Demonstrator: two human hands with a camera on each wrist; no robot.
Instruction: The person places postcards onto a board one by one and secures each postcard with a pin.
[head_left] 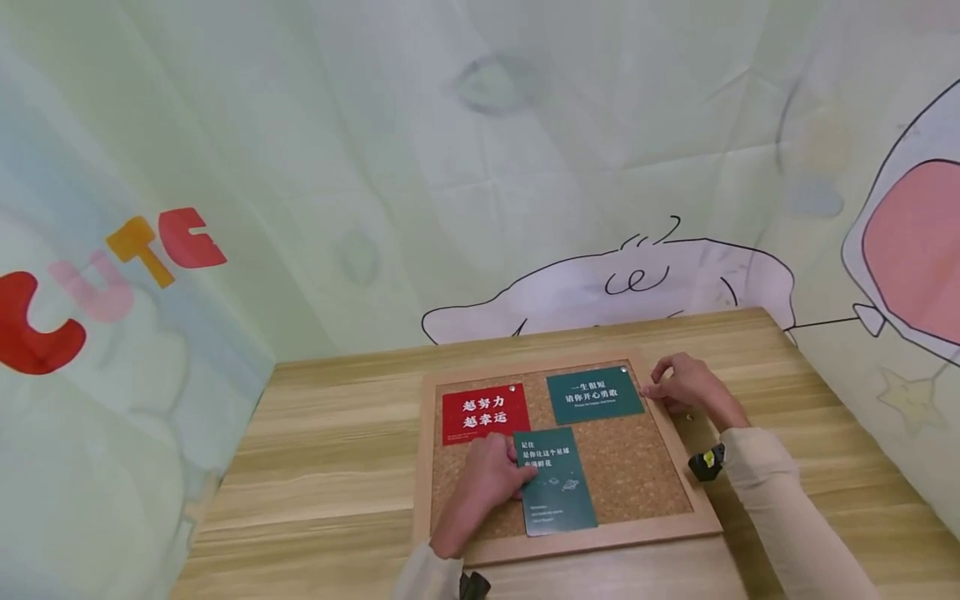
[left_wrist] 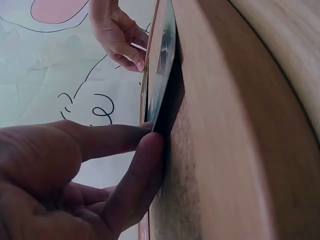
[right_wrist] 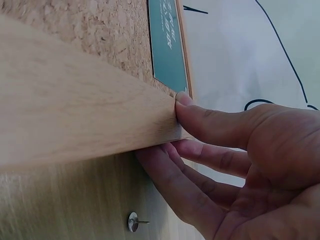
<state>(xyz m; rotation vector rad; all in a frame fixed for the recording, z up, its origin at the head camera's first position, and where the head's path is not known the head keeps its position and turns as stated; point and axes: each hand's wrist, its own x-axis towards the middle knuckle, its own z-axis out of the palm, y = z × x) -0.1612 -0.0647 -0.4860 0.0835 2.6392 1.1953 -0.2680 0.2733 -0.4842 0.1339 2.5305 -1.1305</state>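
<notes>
A wood-framed corkboard [head_left: 622, 475] lies on the table. My left hand [head_left: 491, 475] pinches a tall dark green card [head_left: 558, 492] by its left edge, thumb on top; in the left wrist view this card [left_wrist: 167, 65] tilts up off the cork. At the board's upper right edge, my right hand [head_left: 686, 383] grips the frame [right_wrist: 100, 120], with the thumb on its face and fingers at its outer side and underneath. A red card [head_left: 483, 408] and a wide green card [head_left: 596, 396] are on the cork, each with a tack at its top right corner.
A loose thumbtack [right_wrist: 133, 222] lies on the wooden table [head_left: 330, 450] beside the board's right edge, near my right hand. Behind the table hangs a pale printed curtain [head_left: 375, 167] with cartoon drawings.
</notes>
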